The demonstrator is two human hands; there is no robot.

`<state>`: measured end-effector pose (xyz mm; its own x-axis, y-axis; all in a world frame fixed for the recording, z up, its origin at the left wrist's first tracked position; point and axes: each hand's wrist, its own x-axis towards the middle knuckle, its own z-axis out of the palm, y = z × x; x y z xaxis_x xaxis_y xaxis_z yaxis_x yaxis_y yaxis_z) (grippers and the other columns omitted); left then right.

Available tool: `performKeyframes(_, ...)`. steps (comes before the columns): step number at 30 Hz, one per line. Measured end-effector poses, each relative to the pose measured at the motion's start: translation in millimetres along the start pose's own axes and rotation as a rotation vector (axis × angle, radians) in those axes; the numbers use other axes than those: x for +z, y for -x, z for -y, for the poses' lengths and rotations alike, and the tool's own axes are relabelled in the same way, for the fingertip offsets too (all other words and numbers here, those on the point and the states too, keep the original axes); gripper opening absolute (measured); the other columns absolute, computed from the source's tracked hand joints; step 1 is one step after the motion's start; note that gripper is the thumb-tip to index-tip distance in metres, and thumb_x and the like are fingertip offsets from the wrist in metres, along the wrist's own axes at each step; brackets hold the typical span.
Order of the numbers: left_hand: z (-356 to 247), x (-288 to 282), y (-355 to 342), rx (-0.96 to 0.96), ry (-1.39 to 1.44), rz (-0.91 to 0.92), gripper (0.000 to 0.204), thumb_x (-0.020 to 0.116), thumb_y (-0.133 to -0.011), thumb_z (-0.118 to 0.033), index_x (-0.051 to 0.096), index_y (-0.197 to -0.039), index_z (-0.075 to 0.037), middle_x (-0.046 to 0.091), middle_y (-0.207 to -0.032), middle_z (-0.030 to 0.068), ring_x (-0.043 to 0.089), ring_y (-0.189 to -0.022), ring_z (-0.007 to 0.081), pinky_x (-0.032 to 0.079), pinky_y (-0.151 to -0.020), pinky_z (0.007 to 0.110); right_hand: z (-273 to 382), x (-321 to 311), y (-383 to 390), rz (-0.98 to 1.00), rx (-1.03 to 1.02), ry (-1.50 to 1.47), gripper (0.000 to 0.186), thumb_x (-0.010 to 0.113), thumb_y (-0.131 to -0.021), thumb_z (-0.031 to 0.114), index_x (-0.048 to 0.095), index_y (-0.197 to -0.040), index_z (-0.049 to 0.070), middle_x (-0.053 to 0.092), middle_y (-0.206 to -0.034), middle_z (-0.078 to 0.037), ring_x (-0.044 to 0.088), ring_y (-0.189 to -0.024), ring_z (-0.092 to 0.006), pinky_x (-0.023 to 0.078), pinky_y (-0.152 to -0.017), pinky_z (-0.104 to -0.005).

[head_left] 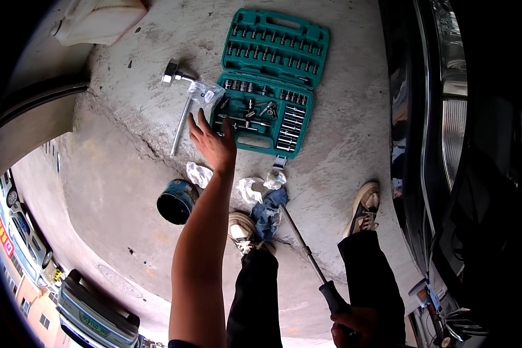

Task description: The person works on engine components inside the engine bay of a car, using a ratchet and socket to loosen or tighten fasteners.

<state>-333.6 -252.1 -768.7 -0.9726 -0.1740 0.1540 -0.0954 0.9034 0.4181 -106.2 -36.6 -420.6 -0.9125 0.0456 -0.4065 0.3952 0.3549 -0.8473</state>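
My left hand point(213, 141) is stretched out over the concrete floor, fingers apart and empty, just left of an open green socket case point(271, 77) with rows of sockets and bits. My right hand point(354, 326) at the bottom edge grips the black handle of a long ratchet bar point(303, 247), whose far end point(278, 162) reaches the case's front edge. A long L-shaped wheel wrench point(180, 110) lies left of the case, with a small clear plastic bag point(205, 93) on it.
A blue-rimmed black tin point(177, 201) stands near my left shoe point(242, 231). White rags point(199, 174) and a blue cloth point(268, 211) lie by my feet. A dark car point(446, 133) fills the right side. A cream bag point(98, 22) lies top left.
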Motion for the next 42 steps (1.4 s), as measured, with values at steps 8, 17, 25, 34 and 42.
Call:
performKeyframes(8,16.1,11.2,-60.3,-0.177,-0.099,0.008,0.023,0.062,-0.082,-0.025,0.068,-0.097,-0.010,0.060,-0.101,0.0130,0.055,-0.096,0.0345,0.043,-0.084,0.043,-0.1,2.2,4.8,0.057,0.011,0.052,0.028,0.062,-0.072,-0.008,0.065,-0.099,0.001,0.061,-0.069,-0.006,0.047,-0.046,-0.0142,0.036,-0.042,-0.0277)
performKeyframes(17,4.7,20.0,-56.9,0.083,-0.274,0.447,0.020,0.053,-0.085,-0.022,0.068,-0.084,-0.010,0.062,-0.094,0.0125,0.061,-0.089,0.0325,0.043,-0.078,0.042,1.2,4.8,2.5,0.125,0.050,0.104,0.027,0.064,-0.071,-0.005,0.067,-0.096,0.003,0.060,-0.067,-0.005,0.048,-0.046,-0.0160,0.037,-0.043,-0.0286)
performKeyframes(25,4.0,-22.2,-60.6,0.114,0.087,0.338,0.026,0.061,-0.080,-0.024,0.065,-0.081,0.002,0.064,-0.083,0.0218,0.061,-0.082,0.0400,0.049,-0.075,0.048,7.8,2.4,10.1,0.148,-0.273,0.353,0.029,0.063,-0.073,-0.003,0.066,-0.101,0.003,0.061,-0.069,-0.007,0.050,-0.046,-0.0171,0.038,-0.043,-0.0299)
performKeyframes(34,-194.0,-297.8,-3.3,-1.010,1.632,0.913,0.030,0.054,-0.095,-0.013,0.052,-0.122,0.000,0.062,-0.095,0.0054,0.062,-0.088,0.0178,0.052,-0.079,0.032,105.9,-49.8,61.4,-0.101,-0.221,-0.088,0.025,0.061,-0.074,0.003,0.063,-0.099,0.002,0.058,-0.062,-0.005,0.052,-0.045,-0.0165,0.040,-0.042,-0.0284)
performKeyframes(42,-380.0,-470.4,1.6,-1.123,2.378,1.037,0.028,0.039,-0.101,-0.016,0.048,-0.119,0.002,0.054,-0.115,0.0135,0.052,-0.116,0.0251,0.027,-0.109,0.060,241.0,-170.0,189.6,-0.418,-0.057,-0.673,0.026,0.056,-0.086,0.002,0.061,-0.112,0.001,0.065,-0.078,-0.015,0.048,-0.046,-0.0134,0.048,-0.048,-0.0292)
